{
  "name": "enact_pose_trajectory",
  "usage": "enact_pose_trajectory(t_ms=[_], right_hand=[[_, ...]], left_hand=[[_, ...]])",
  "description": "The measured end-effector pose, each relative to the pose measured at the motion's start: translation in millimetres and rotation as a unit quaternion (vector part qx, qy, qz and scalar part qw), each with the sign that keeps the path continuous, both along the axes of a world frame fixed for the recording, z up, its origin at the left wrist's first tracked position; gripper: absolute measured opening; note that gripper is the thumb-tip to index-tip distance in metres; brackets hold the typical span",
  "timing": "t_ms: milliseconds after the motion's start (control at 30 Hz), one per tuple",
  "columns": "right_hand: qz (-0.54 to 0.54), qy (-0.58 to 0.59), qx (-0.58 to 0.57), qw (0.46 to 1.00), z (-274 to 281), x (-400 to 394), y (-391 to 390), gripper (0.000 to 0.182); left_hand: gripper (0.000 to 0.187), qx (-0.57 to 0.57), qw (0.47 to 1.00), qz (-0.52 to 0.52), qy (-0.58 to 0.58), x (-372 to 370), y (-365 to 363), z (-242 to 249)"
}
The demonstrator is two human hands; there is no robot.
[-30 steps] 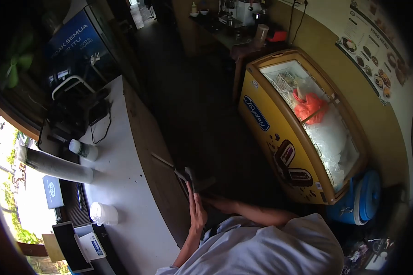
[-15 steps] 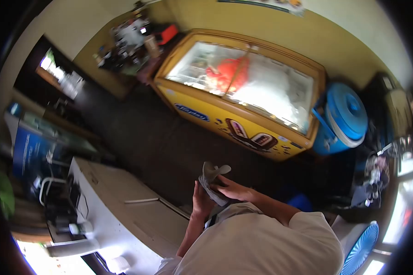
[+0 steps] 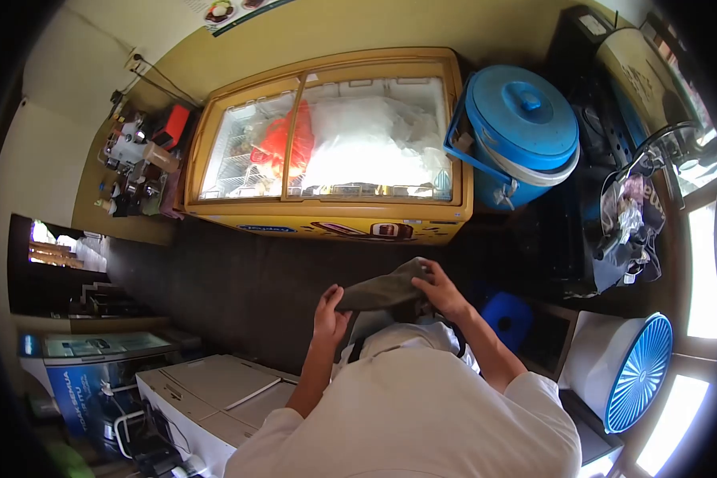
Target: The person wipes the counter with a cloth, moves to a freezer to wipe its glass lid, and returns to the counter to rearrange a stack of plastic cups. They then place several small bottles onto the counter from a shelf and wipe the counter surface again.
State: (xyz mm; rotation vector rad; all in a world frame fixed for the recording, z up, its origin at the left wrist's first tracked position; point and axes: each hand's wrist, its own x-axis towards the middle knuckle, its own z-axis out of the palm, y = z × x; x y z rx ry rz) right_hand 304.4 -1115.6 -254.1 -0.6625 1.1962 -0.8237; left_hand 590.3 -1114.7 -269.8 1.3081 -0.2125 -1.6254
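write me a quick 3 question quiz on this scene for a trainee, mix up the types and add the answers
1. True or false: only the left hand is on the dark cloth.
2. Which thing stands just right of the chest freezer in the picture?
A) the red box
B) the blue lidded bucket
C) the wall socket
3. Fill in: the main colour of the freezer's front is ____.

Key: 1. False, the right hand holds it too. 2. B. 3. yellow
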Motion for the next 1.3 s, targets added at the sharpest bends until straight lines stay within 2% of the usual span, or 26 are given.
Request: enact_pose_trajectory(t_ms=[33,133,167,300,367,400,433,467,533,600,667,733,767,800,833,867,933,967,1000,1067,1133,1167,1200,1233,1267,1300], right_hand=[[-0.025,-0.034,-0.005,0.999,-3.9,-7.8,-2.8,0.060],[-0.096,-0.029,-0.005,0.995,7.6,-16.6,-13.0,0.063],[-0.108,-0.031,0.009,0.994,15.9,-16.9,-20.8,0.061],[-0.124,-0.023,-0.071,0.989,5.4,-19.5,-81.5,0.047],[-0.148,0.026,-0.142,0.978,20.0,-20.2,-135.1,0.043],[-0.137,0.099,-0.206,0.964,26.9,-23.9,-165.8,0.042],[-0.164,0.074,-0.237,0.955,59.6,-20.1,-189.7,0.040],[-0.179,0.136,-0.281,0.933,74.3,-21.4,-214.2,0.037],[-0.215,0.083,-0.324,0.917,107.9,-14.0,-255.6,0.031],[-0.205,0.031,-0.293,0.933,123.8,-5.9,-282.3,0.031],[-0.193,0.146,-0.285,0.927,98.9,1.7,-304.2,0.031],[-0.159,0.239,-0.226,0.931,62.7,12.6,-313.0,0.031],[-0.116,0.315,-0.058,0.940,53.5,19.0,-312.7,0.031],[-0.140,0.262,-0.108,0.949,-5.5,16.1,-304.1,0.035],[-0.145,0.376,-0.174,0.898,-55.8,18.2,-289.8,0.039],[-0.150,0.484,-0.244,0.827,-82.5,21.4,-276.8,0.043],[-0.115,0.586,-0.242,0.765,-79.0,31.8,-264.0,0.051],[-0.120,0.580,-0.218,0.775,-82.4,34.3,-263.8,0.053],[-0.128,0.574,-0.194,0.785,-85.8,37.0,-268.3,0.054],[-0.155,0.585,-0.196,0.772,-77.4,42.7,-291.0,0.051],[-0.201,0.616,-0.237,0.724,-98.8,27.2,-306.9,0.047],[-0.234,0.621,-0.207,0.719,-95.3,22.7,-311.8,0.041],[-0.252,0.659,-0.174,0.687,-102.5,13.0,-309.9,0.036],[-0.272,0.717,-0.147,0.625,-115.7,3.5,-302.9,0.034],[-0.286,0.755,-0.096,0.582,-125.1,-3.7,-295.4,0.033],[-0.299,0.790,-0.046,0.533,-141.1,-14.5,-284.0,0.033]], left_hand=[[0.033,0.002,1.000,-0.019,-0.021,-4.7,-13.3,5.1],[0.035,-0.005,0.995,-0.062,-0.076,-19.3,-57.4,15.5],[0.035,-0.011,0.993,-0.083,-0.082,-22.7,-74.4,18.0],[0.035,-0.043,0.986,-0.122,-0.101,-35.4,-166.0,34.3],[0.038,-0.091,0.984,-0.132,-0.076,-31.9,-230.1,35.3],[0.041,-0.116,0.981,-0.126,-0.088,-37.1,-258.5,60.5],[0.042,-0.141,0.980,-0.114,-0.085,-38.2,-285.5,74.2],[0.045,-0.192,0.970,-0.123,-0.079,-31.2,-312.5,76.8],[0.036,-0.257,0.959,-0.110,-0.055,-28.7,-343.9,111.0],[0.029,-0.288,0.947,-0.110,-0.088,-24.1,-363.6,126.1],[0.029,-0.268,0.949,-0.126,-0.108,-19.4,-377.6,111.8],[0.035,-0.246,0.942,-0.191,-0.127,-8.1,-388.6,60.1],[0.038,-0.193,0.933,-0.256,-0.163,4.6,-390.3,30.4],[0.040,-0.142,0.915,-0.322,-0.196,18.9,-388.0,5.3],[0.044,-0.131,0.900,-0.319,-0.267,28.7,-381.3,-13.5],[0.045,-0.132,0.889,-0.326,-0.294,44.9,-378.9,-35.7],[0.037,-0.119,0.920,-0.248,-0.280,71.9,-371.7,-56.1],[0.034,-0.110,0.911,-0.237,-0.318,89.7,-375.5,-68.5],[0.032,-0.160,0.887,-0.197,-0.385,99.2,-380.2,-72.5],[0.024,-0.163,0.844,-0.176,-0.479,101.0,-392.0,-78.7],[0.035,-0.336,0.753,-0.209,-0.526,74.8,-409.6,-77.9],[0.041,-0.396,0.729,-0.235,-0.506,50.7,-417.4,-66.4],[0.047,-0.453,0.701,-0.263,-0.484,19.8,-424.0,-57.7],[0.052,-0.474,0.738,-0.265,-0.400,-10.9,-423.9,-66.1],[0.062,-0.454,0.669,-0.376,-0.452,-31.8,-431.0,-53.1],[0.070,-0.473,0.617,-0.395,-0.489,-54.0,-431.8,-59.6]])
